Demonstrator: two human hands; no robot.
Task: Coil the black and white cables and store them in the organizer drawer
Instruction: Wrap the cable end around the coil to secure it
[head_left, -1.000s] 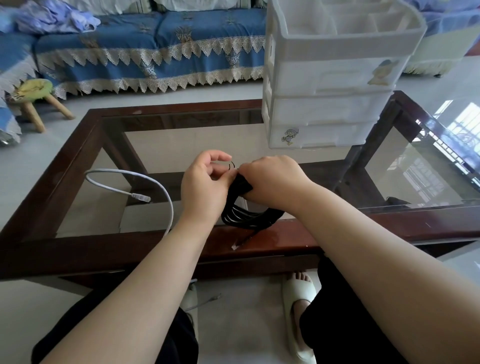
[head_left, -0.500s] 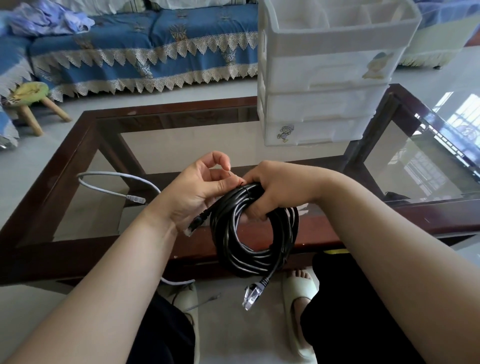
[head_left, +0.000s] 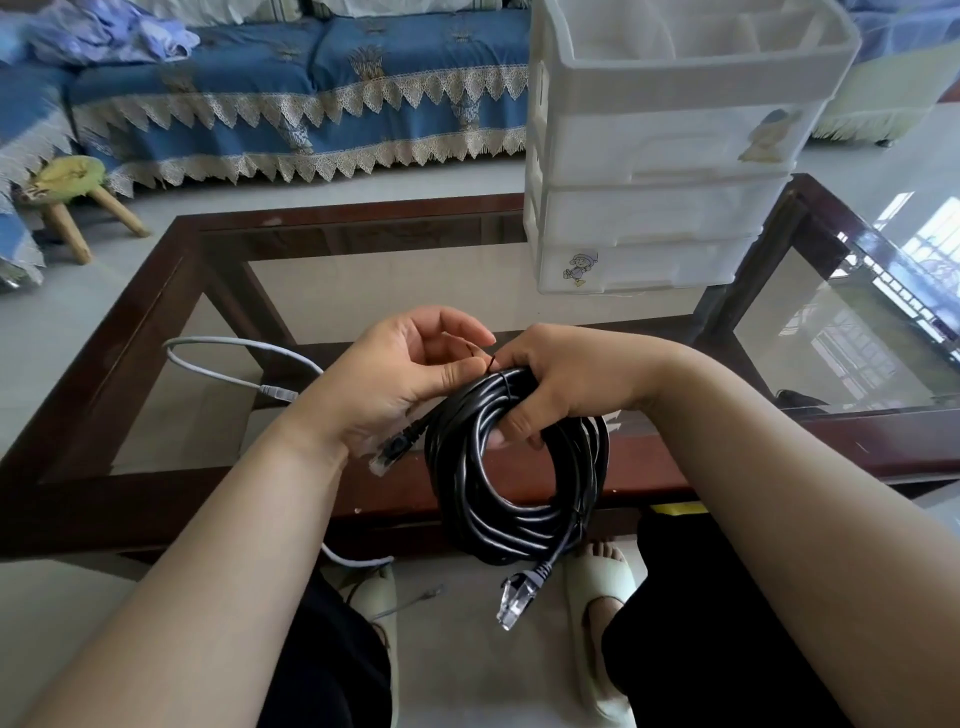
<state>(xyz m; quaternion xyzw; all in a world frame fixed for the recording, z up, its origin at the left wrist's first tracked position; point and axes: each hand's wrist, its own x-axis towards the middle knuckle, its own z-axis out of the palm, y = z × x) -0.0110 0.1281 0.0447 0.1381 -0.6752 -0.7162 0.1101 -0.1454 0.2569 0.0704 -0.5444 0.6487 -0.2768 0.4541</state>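
Note:
The black cable (head_left: 498, 499) is wound into a round coil that hangs over the table's near edge. My right hand (head_left: 561, 384) grips the top of the coil, fingers through its loop. My left hand (head_left: 395, 379) pinches a thin twist tie (head_left: 480, 356) at the top of the coil. One clear plug (head_left: 514, 597) dangles below the coil; the other plug (head_left: 392, 449) sticks out under my left wrist. The white cable (head_left: 223, 364) lies loose on the glass to the left and trails off the near edge. The white organizer (head_left: 665, 156) stands at the table's far right, its three drawers shut.
The glass table (head_left: 156, 322) has a dark wooden frame. A blue sofa (head_left: 291, 93) runs along the back, and a small wooden stool (head_left: 72, 197) stands at the far left. My knees and slippered feet are under the near edge.
The coil has turned from edge-on to hanging face-on and lower over the near edge. Both hands stay at its top, with the left fingers working the tie.

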